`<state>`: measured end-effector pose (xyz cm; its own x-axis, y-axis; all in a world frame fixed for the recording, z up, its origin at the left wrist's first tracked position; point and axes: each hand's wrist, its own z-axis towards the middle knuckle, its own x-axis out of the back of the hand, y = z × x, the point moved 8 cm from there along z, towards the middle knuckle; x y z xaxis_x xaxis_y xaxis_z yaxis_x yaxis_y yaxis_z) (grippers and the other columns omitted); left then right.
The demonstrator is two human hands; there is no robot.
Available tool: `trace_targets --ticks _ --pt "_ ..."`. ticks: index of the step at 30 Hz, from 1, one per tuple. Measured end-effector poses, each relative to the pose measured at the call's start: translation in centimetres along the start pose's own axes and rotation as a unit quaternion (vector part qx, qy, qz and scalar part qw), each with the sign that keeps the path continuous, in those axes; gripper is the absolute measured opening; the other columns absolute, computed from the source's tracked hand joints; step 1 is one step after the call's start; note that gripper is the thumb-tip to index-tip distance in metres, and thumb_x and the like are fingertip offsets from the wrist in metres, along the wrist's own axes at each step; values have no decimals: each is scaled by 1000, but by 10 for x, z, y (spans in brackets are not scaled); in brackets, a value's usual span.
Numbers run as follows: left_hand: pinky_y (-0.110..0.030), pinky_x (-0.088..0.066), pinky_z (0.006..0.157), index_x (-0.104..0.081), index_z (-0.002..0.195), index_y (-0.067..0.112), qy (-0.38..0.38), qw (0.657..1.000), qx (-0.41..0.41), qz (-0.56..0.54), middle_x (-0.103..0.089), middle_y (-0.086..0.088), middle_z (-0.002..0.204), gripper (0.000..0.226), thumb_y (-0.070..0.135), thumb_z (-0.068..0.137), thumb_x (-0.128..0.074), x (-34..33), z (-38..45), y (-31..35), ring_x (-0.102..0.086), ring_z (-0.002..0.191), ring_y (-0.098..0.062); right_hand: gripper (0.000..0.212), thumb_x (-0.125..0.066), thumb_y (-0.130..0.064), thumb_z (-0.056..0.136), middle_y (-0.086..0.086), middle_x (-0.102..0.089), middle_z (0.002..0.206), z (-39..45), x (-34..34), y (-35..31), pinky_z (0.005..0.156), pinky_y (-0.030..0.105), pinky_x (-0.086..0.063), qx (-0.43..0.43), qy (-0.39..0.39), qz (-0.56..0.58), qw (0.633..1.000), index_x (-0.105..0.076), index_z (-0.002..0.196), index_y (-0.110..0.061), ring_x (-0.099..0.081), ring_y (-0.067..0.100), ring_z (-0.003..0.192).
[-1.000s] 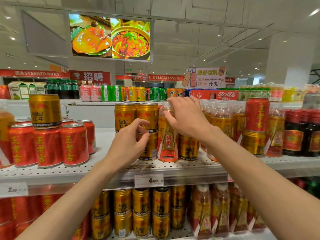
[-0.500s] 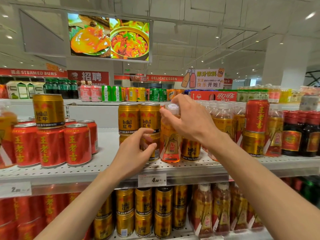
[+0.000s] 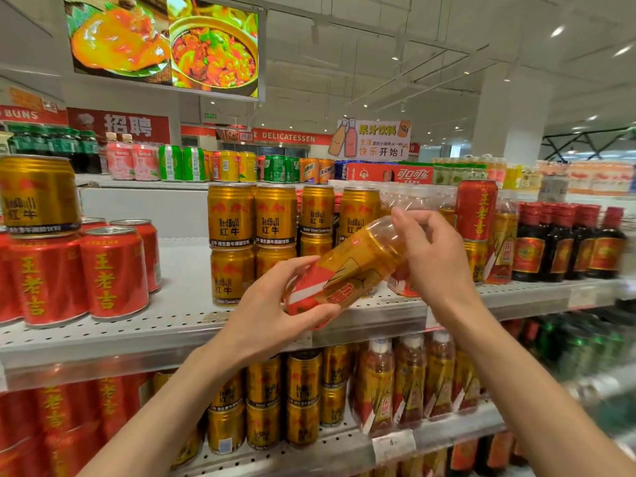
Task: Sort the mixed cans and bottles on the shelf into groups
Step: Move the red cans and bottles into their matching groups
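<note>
While both hands grip it off the shelf (image 3: 179, 325), left hand (image 3: 272, 315) around the base, right hand (image 3: 430, 256) pinching the cap end, the orange tea bottle (image 3: 347, 270) tilts up-right toward matching bottles (image 3: 502, 242) far right.

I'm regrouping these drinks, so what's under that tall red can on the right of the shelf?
The tall red can stands on a gold can, whose left part is hidden behind the right hand.
</note>
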<state>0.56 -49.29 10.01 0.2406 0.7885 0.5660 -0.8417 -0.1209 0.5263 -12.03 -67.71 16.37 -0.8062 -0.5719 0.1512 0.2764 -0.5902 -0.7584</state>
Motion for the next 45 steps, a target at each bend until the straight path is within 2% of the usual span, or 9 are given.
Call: trace_targets --ticks 3,11,16,20,26,30,34,39,45 --pt "-6 -53 80 -47 143 42 -5 1000 -2 -16 -54 30 128 80 70 72 -72 -5 -5 5 -55 116 13 35 -52 -48 100 11 -68 84 -9 9 22 43 21 -45 -31 1 43 999 -62 111 -17 -60 9 51" --pt "-7 -53 76 -58 130 44 23 999 1 -28 -61 28 121 69 65 69 -82 -43 5 38 -57 113 12 37 -53 -49 99 1 -66 73 -3 53 69 43 29 -46 -56 -5 112 992 -65 112 -17 -57 14 52" --pt "-2 -48 76 -62 130 35 63 998 13 0 -61 26 118 75 63 63 -79 -92 25 69 -56 109 18 51 -53 -67 90 -4 -71 92 28 100 98 70 36 -52 -41 -18 113 993 -68 111 -24 -65 17 84" --pt "-1 -47 82 -59 129 36 74 997 31 14 -60 27 117 72 63 65 -78 -139 46 93 -56 112 14 35 -53 -56 97 -13 -66 81 60 140 107 62 24 -45 -14 -33 108 994 -67 112 -28 -61 6 72" --pt "-2 -45 84 -54 124 41 122 990 54 47 -60 30 115 64 64 69 -76 -177 65 117 -56 110 13 31 -52 -55 97 -15 -68 100 97 168 108 77 15 -51 41 -58 93 993 -62 113 -30 -63 -7 92" --pt "0 -44 81 -54 120 40 151 984 66 61 -63 28 109 59 60 70 -79 -187 74 124 -58 105 16 44 -54 -60 93 -20 -62 99 108 171 98 70 11 -49 96 -73 51 991 -61 121 -28 -60 -11 87" --pt "-1 -43 81 -54 120 46 167 978 69 101 -60 28 108 59 70 70 -74 -186 79 120 -55 106 14 46 -61 -57 92 -17 -63 106 117 166 86 77 27 -55 140 -79 10 987 -60 128 -28 -61 0 89" --pt "-19 -53 79 -64 129 32 180 966 56 177 -49 18 113 80 86 70 -61 -178 90 111 -52 104 2 46 -60 -53 94 -10 -63 113 128 150 64 72 19 -46 204 -74 -55 975 -59 129 -24 -55 -3 81" --pt "-13 -42 92 -55 134 31 238 950 45 196 -44 9 123 69 72 80 -64 -156 86 103 -48 113 -7 49 -54 -55 97 -9 -62 121 138 129 52 78 28 -44 252 -77 -157 952 -57 133 -23 -54 4 93"
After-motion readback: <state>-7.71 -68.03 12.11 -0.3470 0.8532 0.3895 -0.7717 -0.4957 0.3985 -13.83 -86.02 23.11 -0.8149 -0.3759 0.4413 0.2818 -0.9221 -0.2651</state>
